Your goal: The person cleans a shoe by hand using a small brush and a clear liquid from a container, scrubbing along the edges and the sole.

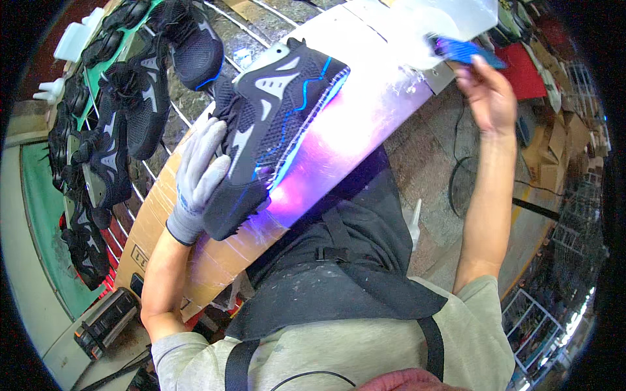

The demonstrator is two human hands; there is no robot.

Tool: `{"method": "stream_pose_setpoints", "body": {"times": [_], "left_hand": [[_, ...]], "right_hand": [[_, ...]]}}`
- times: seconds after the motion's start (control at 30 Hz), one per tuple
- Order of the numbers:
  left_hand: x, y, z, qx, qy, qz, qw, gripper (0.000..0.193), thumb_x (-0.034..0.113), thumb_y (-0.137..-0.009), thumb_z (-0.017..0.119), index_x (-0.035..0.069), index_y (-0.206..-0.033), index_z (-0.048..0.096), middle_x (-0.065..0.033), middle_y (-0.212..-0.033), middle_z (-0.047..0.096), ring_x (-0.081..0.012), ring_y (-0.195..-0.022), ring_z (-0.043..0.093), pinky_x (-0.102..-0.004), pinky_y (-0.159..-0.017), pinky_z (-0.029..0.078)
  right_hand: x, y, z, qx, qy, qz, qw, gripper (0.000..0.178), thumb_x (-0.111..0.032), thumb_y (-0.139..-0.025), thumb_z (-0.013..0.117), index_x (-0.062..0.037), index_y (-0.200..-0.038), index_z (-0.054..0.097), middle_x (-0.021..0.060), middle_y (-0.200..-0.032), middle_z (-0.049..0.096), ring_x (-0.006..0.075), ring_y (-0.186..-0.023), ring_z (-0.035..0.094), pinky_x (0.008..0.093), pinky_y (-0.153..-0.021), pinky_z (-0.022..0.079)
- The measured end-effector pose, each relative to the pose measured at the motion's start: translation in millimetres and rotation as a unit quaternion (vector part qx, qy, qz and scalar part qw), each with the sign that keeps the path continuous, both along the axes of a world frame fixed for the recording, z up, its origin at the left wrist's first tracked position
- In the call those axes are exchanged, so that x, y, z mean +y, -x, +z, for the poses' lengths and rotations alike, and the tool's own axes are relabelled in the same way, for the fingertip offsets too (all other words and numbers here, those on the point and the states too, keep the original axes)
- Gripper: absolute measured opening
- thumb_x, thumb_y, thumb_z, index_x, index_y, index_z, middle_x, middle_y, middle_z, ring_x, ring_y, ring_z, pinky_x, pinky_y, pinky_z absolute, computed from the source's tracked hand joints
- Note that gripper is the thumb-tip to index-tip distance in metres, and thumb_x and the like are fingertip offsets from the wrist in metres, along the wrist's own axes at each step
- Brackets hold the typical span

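Observation:
A black-and-grey athletic shoe (270, 124) with blue trim lies tilted on the work surface, its white-stitched lower edge turned to the right. In a grey knit glove, my left hand (201, 171) grips the shoe's upper, fingers pressed along its left side. My bare right hand (489, 94) is off to the far right, pinching a flat blue piece (466, 52) between thumb and fingers. That piece is blurred, so its exact kind is unclear. It is close to a translucent white container (456, 19) at the back.
Several black shoes (147, 91) hang or stand on a metal rack (179, 114) to the left. Cardboard (156, 221) covers the near left end of the work surface, under bright purple-white light. A white nozzle bottle (415, 225) and cardboard boxes (554, 146) are at right.

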State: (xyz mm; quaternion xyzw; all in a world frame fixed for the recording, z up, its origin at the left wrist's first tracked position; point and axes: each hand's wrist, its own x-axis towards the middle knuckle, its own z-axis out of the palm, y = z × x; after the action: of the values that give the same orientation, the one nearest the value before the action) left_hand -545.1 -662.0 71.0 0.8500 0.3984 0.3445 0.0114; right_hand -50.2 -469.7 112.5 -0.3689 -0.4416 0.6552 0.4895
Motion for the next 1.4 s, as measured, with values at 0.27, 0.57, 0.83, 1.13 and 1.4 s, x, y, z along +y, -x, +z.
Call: {"method": "stream_pose_setpoints", "body": {"times": [0.27,0.57,0.83,1.13,1.4], "left_hand": [[-9,3,5,0.000,0.068,0.038,0.997,0.046,0.014,-0.089,0.069,0.017,-0.130,0.049,-0.0299,-0.140,0.054,-0.0502,-0.124,0.057,-0.0583,-0.104,0.047],[-10,4,18,-0.005,0.106,0.014,0.994,0.044,0.018,-0.082,0.072,0.021,-0.121,0.054,-0.0300,-0.130,0.059,-0.0528,-0.115,0.061,-0.0602,-0.095,0.052],[-17,9,23,0.012,0.121,-0.004,0.993,0.050,0.021,-0.078,0.075,0.032,-0.121,0.051,-0.0280,-0.130,0.058,-0.0534,-0.111,0.062,-0.0603,-0.091,0.054],[-23,13,16,-0.006,0.141,0.026,0.990,0.045,0.026,-0.084,0.072,0.027,-0.125,0.054,-0.0299,-0.126,0.060,-0.0529,-0.112,0.062,-0.0607,-0.092,0.053],[-32,32,-6,0.022,0.185,0.068,0.980,0.065,0.036,-0.086,0.060,-0.009,-0.133,0.057,-0.0312,-0.136,0.057,-0.0478,-0.130,0.054,-0.0524,-0.111,0.041]], "right_hand": [[-80,94,-24,-0.260,-0.237,-0.028,0.936,0.025,-0.014,-0.098,0.063,0.0047,-0.114,0.065,0.0162,-0.097,0.073,0.0207,-0.079,0.072,0.0312,-0.067,0.060],[-78,104,-5,-0.401,-0.315,0.054,0.859,0.021,-0.006,-0.092,0.068,0.0083,-0.108,0.067,0.0158,-0.094,0.072,0.0208,-0.078,0.070,0.0323,-0.070,0.057],[-23,96,-2,-0.408,-0.262,0.091,0.870,0.019,-0.009,-0.093,0.068,0.0071,-0.103,0.069,0.0160,-0.091,0.073,0.0215,-0.078,0.071,0.0339,-0.074,0.059],[-62,104,7,-0.356,-0.305,0.105,0.877,0.021,-0.005,-0.090,0.071,0.0099,-0.105,0.068,0.0173,-0.101,0.069,0.0224,-0.086,0.069,0.0332,-0.077,0.057],[-102,121,3,-0.321,-0.294,0.050,0.899,0.024,-0.001,-0.088,0.072,0.0106,-0.109,0.067,0.0180,-0.104,0.068,0.0226,-0.090,0.066,0.0331,-0.081,0.054]]}}
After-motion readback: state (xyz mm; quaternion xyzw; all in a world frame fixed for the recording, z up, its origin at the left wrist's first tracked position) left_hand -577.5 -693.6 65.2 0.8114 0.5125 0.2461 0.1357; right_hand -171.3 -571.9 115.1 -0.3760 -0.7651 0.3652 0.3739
